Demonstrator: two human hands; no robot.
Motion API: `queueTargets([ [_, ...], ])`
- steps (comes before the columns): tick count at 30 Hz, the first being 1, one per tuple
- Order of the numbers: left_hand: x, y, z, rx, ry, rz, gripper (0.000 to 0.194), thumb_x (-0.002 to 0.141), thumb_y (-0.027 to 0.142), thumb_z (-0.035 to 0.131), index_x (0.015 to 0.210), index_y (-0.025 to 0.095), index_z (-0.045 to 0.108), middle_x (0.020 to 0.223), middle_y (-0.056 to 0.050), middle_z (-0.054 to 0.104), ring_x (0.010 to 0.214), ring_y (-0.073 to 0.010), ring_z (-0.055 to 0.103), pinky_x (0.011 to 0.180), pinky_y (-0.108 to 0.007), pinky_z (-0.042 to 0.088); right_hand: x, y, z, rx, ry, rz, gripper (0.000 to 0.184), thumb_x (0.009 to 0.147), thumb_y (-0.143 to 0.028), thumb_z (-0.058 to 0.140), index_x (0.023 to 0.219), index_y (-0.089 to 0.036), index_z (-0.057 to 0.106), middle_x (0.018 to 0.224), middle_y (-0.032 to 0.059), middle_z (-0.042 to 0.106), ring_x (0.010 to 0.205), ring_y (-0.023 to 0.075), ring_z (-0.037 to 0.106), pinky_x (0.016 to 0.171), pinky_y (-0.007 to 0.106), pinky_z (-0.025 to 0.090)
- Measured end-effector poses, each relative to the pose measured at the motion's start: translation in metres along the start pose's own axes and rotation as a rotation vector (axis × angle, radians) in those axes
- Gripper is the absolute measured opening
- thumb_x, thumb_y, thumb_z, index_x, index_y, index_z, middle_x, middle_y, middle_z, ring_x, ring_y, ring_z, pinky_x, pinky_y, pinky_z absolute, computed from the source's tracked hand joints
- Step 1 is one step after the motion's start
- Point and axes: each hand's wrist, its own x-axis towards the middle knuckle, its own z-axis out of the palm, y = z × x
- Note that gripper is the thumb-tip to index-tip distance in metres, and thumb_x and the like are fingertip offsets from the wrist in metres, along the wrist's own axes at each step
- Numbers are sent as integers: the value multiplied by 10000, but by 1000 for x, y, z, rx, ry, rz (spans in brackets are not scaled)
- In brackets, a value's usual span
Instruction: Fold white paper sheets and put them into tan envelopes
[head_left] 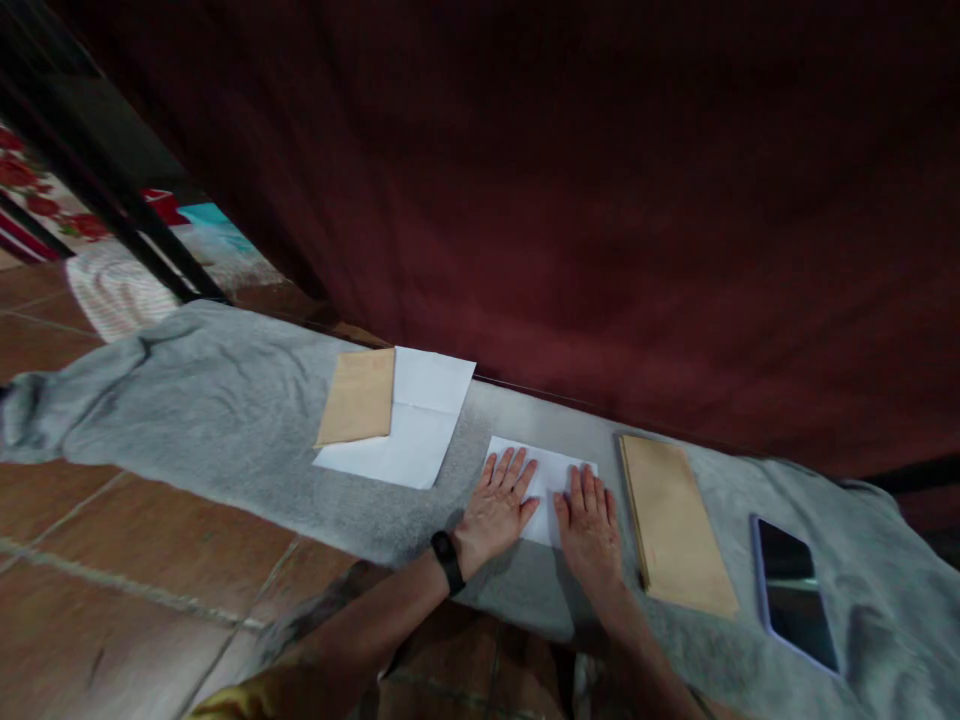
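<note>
A white sheet of paper [541,515], seemingly folded, lies on the grey cloth under both hands. My left hand [496,505] rests flat on its left side with the fingers spread. Flat on the right side lies my right hand [590,530], fingers stretched out and thumb apart. Neither hand grips anything. To the right of my right hand is a stack of brown envelopes [679,525]. Left of my hands, a larger white sheet with a crease [420,425] lies partly under a brown envelope [358,395].
The grey cloth [217,420] covers a long low surface. A phone [796,590] lies at its right. A dark red curtain [562,230] hangs along the far edge. Dark metal bars [135,215] stand at the left, above the tiled floor [135,580].
</note>
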Motion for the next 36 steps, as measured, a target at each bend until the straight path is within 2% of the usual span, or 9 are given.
queueTargets([
  [4,1,2,-2,-5,-18,-12,600,1059,502,354,1581,204,357,1670,-106,306,1546,-286,268,1261,-519,200,-6,11,-1,-44,37,15,594,1086,-398,291,1580,-69,332,1593,269,382,1465,351,401,1145,584,369],
  [10,2,0,-1,1,-15,4,590,1058,495,359,1569,200,382,1659,-105,329,1539,-286,289,1261,-515,212,-12,15,-11,-103,63,50,618,1072,-427,345,1557,-45,359,1538,274,463,1396,354,480,1108,540,416],
  [15,3,-4,6,39,20,15,580,1056,473,364,1561,190,402,1643,-115,355,1528,-295,313,1258,-532,214,-4,14,-20,-93,27,144,509,1049,-337,394,1487,-91,479,1358,208,636,1178,312,612,1018,467,474],
  [20,4,-7,10,56,64,30,586,1057,482,349,1567,196,394,1639,-119,360,1529,-285,313,1260,-526,215,3,17,-21,-44,41,241,443,1023,-290,425,1398,-101,564,1180,180,686,1052,282,655,926,399,520],
  [29,3,-4,9,38,72,21,582,1055,457,341,1579,205,368,1639,-116,361,1534,-286,301,1257,-542,226,11,25,-29,32,-125,399,349,1021,-283,450,1298,-158,621,1077,129,750,981,235,728,844,309,514],
  [36,1,6,2,12,15,26,554,1061,424,347,1559,186,395,1645,-106,363,1533,-272,306,1267,-514,196,9,31,-37,149,-172,362,239,1007,-317,456,1069,-191,650,968,86,760,851,227,729,732,300,495],
])
